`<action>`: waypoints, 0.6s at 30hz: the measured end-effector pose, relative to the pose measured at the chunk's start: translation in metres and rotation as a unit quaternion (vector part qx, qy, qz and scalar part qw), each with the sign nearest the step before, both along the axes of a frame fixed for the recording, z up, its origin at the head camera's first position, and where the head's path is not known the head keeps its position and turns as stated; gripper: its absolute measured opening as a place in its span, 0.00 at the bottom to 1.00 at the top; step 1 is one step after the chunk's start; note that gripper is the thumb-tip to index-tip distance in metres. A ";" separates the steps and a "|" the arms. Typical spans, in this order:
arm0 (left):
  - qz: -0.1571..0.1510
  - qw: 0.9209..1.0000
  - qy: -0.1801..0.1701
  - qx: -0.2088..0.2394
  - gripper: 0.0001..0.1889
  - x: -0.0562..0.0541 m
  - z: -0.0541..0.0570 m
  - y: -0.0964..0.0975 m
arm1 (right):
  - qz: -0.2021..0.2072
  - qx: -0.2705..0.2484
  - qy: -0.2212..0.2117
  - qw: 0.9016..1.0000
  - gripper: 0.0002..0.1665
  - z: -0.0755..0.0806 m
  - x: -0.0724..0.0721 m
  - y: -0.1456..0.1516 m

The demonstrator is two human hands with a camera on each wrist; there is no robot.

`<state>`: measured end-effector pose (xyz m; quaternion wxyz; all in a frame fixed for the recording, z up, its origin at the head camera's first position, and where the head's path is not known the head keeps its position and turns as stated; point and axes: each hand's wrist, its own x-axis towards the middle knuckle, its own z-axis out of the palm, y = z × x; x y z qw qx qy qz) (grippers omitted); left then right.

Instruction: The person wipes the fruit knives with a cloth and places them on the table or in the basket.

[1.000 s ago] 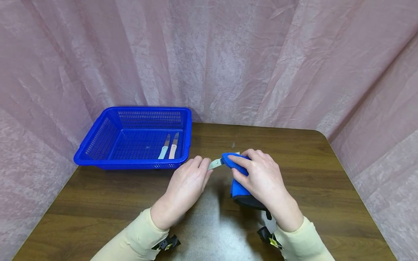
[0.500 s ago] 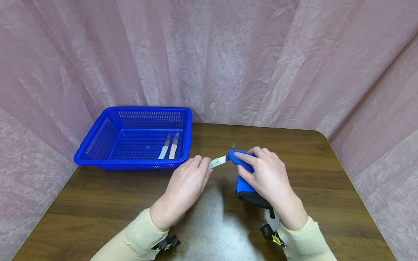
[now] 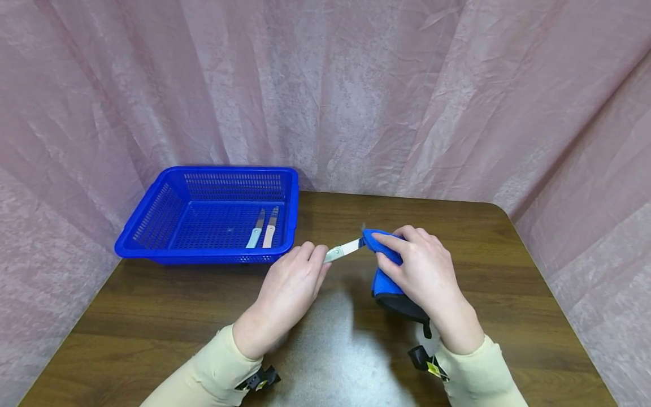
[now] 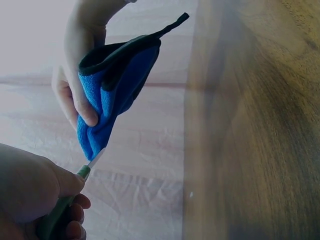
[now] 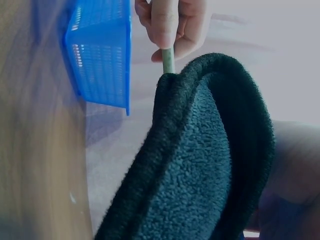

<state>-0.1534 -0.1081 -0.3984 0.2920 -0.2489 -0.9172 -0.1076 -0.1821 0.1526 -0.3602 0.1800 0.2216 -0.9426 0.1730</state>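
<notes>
My left hand (image 3: 295, 282) grips a knife (image 3: 335, 254) by its pale green handle, the blade pointing right and slightly up. A blue cloth (image 3: 385, 282) with a black edge and a small loop is folded over the blade's tip. My right hand (image 3: 422, 268) pinches this cloth between thumb and fingers. Seen from the left wrist, the cloth (image 4: 102, 107) wraps the far end of the blade, with a short stretch of metal bare near the handle. The right wrist view shows the cloth (image 5: 192, 165) large, hiding the blade.
A blue plastic basket (image 3: 203, 259) stands at the left of the wooden table (image 3: 483, 243). Inside it, on the right, lie a knife with a light blue handle (image 3: 254, 238) and one with a pale pink handle (image 3: 269, 236). Pink curtains (image 3: 356, 102) hang behind.
My right hand and the cloth have slid right along the blade, toward its tip, baring more metal. The left hand and the handle have stayed in place.
</notes>
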 end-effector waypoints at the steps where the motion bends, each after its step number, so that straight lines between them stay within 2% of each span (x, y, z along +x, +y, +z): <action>1: 0.000 1.000 -0.001 0.000 0.12 0.000 0.000 0.000 | -0.002 0.001 -0.002 1.000 0.22 0.000 0.000 0.001; 18: 0.000 1.000 -0.007 -0.005 0.11 0.000 0.002 -0.001 | -0.023 0.004 -0.031 0.999 0.23 0.003 -0.004 0.007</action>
